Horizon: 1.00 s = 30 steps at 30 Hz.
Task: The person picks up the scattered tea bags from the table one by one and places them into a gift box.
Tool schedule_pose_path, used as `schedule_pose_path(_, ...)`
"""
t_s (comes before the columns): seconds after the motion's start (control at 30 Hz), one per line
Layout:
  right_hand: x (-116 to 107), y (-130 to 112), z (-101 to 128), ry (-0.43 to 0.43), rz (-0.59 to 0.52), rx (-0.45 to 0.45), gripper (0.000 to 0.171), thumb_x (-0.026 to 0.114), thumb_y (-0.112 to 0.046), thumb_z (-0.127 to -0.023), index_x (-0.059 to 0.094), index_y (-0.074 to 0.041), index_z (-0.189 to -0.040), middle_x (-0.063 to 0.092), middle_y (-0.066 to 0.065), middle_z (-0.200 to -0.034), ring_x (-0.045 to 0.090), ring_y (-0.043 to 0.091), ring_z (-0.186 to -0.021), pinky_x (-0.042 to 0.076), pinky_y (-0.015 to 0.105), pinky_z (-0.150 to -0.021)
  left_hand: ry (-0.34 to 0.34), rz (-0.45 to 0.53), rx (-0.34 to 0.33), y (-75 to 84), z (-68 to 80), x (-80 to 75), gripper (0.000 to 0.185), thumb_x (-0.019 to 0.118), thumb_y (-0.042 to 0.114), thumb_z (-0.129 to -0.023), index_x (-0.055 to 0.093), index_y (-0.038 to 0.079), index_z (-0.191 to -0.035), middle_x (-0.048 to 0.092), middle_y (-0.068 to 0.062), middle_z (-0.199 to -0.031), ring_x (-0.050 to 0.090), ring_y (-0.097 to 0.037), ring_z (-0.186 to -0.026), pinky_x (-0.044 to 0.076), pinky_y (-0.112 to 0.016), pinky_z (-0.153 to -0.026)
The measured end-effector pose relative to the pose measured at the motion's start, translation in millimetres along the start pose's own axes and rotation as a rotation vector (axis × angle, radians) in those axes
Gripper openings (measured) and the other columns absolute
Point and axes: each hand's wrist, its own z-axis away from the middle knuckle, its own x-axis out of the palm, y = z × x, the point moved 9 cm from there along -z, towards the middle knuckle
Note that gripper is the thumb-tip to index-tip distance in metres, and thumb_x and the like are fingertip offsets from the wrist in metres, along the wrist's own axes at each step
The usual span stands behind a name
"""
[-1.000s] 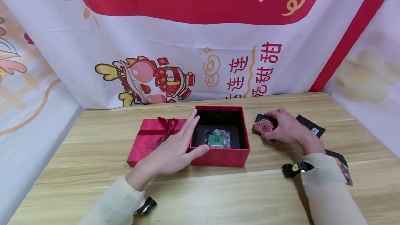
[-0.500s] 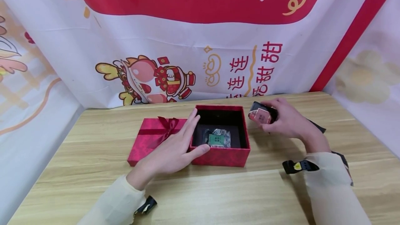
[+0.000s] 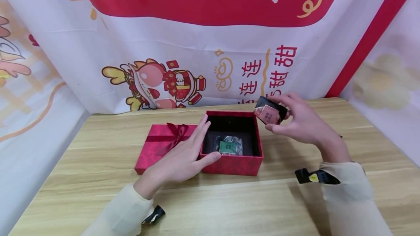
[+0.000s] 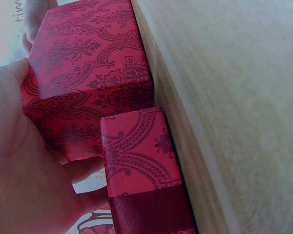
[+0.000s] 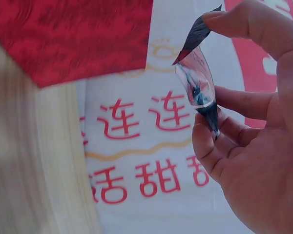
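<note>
Over the box [image 3: 231, 165], right hand [image 3: 303, 125] pinches packet [image 3: 269, 112].

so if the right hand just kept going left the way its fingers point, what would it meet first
Probably the far right corner of the open red box: the right hand holds the dark packet level with that rim. Depth is unclear, so it may pass above the box.

Wooden table [image 3: 229, 207]: open red box [image 3: 231, 165] at centre, bowed red lid [image 3: 157, 146] touching its left side
</note>
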Motion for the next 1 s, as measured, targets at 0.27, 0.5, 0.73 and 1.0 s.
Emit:
schedule_pose_path(0.27,13,-27,-1,0.010,-0.083,-0.077,0.075,0.089,-0.025,-0.085,0.056,-0.017,-0.153,0.051,0.010,-0.133,0.048,0.027,-0.125,0.048,0.049,-0.101,-0.003,0.007,-0.002,-0.7,-0.2,1.2,0.096,0.046,0.082,-0.097,-0.005,0.043,-0.169,-0.017,0.030,-0.174,0.042,-0.022,-0.156,0.054,-0.053,-0.111)
schedule_pose_path(0.5,30,-42,-3,0.008,-0.098,-0.115,0.073,0.088,-0.023,-0.085,0.057,-0.020,-0.152,0.053,0.008,-0.133,0.050,0.027,-0.126,0.048,0.057,-0.106,-0.004,0.004,0.002,1.3,-1.4,2.6,0.095,0.046,0.079,-0.099,-0.005,0.042,-0.169,-0.018,0.030,-0.174,0.042,-0.022,-0.156,0.052,-0.053,-0.113)
schedule_pose_path(0.73,54,-52,-7,-0.029,-0.080,-0.164,0.074,0.088,-0.024,-0.083,0.057,-0.019,-0.151,0.054,0.006,-0.140,0.051,0.026,-0.130,0.048,0.060,-0.110,-0.004,-0.002,0.000,0.9,-1.4,2.4,0.098,0.045,0.080,-0.099,-0.002,0.036,-0.172,-0.018,0.030,-0.174,0.043,-0.023,-0.155,0.053,-0.053,-0.111)
schedule_pose_path(1.0,75,-55,-12,-0.073,-0.012,-0.169,0.078,0.089,-0.028,-0.081,0.057,-0.014,-0.151,0.052,0.006,-0.135,0.055,0.026,-0.122,0.052,0.052,-0.107,0.001,-0.004,-0.010,-0.4,0.3,0.7,0.095,0.047,0.078,-0.099,-0.003,0.039,-0.171,-0.017,0.030,-0.174,0.046,-0.025,-0.154,0.051,-0.055,-0.114)
